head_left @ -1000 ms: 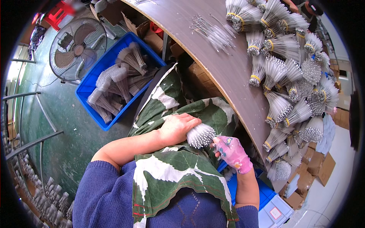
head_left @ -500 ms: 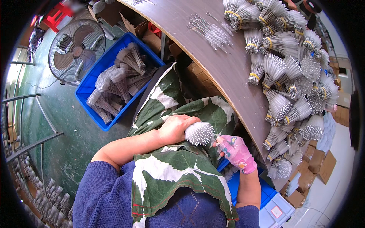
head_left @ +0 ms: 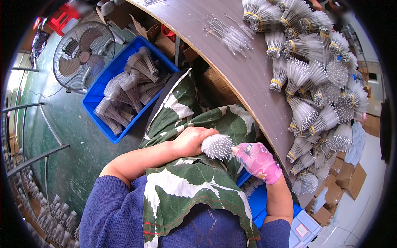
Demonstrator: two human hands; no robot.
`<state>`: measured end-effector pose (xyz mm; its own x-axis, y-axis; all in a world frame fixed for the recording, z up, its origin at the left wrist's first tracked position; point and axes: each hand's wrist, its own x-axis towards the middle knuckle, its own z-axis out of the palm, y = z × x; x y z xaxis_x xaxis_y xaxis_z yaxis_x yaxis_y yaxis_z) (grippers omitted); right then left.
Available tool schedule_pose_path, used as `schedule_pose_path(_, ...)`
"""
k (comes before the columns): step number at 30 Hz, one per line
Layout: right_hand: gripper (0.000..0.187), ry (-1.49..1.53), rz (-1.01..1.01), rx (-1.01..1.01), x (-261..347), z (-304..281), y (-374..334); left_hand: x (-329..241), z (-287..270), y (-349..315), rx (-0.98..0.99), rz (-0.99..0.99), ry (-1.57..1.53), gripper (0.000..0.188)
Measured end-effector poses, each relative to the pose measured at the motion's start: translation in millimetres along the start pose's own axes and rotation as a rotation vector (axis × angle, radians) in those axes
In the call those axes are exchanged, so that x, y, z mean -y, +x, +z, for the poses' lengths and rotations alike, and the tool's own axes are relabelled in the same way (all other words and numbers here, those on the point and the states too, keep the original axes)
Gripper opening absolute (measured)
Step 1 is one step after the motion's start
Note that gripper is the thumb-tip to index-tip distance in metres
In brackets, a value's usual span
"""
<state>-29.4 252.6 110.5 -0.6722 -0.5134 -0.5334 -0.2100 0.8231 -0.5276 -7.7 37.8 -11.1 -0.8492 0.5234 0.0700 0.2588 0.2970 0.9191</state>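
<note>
Over my lap, my left hand [head_left: 193, 141] is closed around a bundle of thin white-bristled wire brushes [head_left: 216, 146], their pale tips fanned toward the right. My right hand [head_left: 258, 161], in a pink flowered fingerless glove, is at the tip side of that bundle. Its fingers are curled in, with the thumb close to the brush tips; anything pinched between them is too small to make out. A green-and-white leaf-patterned apron [head_left: 178, 186] lies beneath both hands.
A brown table [head_left: 248, 87] curves along the right, bearing loose brushes [head_left: 229, 33] and many banded brush bundles [head_left: 304, 74]. At left stand a blue crate [head_left: 93, 105] of bundles and a floor fan [head_left: 84, 56]. Another blue bin [head_left: 258, 202] sits beside my right forearm.
My right hand has shifted slightly upward, its wrist and forearm swinging right, and its fingertips are now nearer the upper brush tips. My left hand and the bundle have hardly moved.
</note>
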Motion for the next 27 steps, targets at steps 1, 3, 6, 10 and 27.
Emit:
schedule_pose_path(1,0.033,0.0,0.0,0.001,-1,1,0,0,0,0,0.001,0.014,-0.001,0.034)
schedule_pose_path(3,0.034,-0.027,-0.049,-0.032,-3,3,-1,-1,0,1,0.001,0.028,-0.003,0.034)
schedule_pose_path(6,0.035,-0.008,0.071,-0.009,11,-1,0,0,0,1,0.025,0.033,-0.012,0.033)
schedule_pose_path(10,0.034,-0.048,0.033,-0.041,16,-1,1,3,2,0,0.033,0.043,-0.018,0.032)
schedule_pose_path(27,0.021,0.16,0.022,0.184,12,9,-2,-5,0,0,-0.015,-0.013,0.095,0.031)
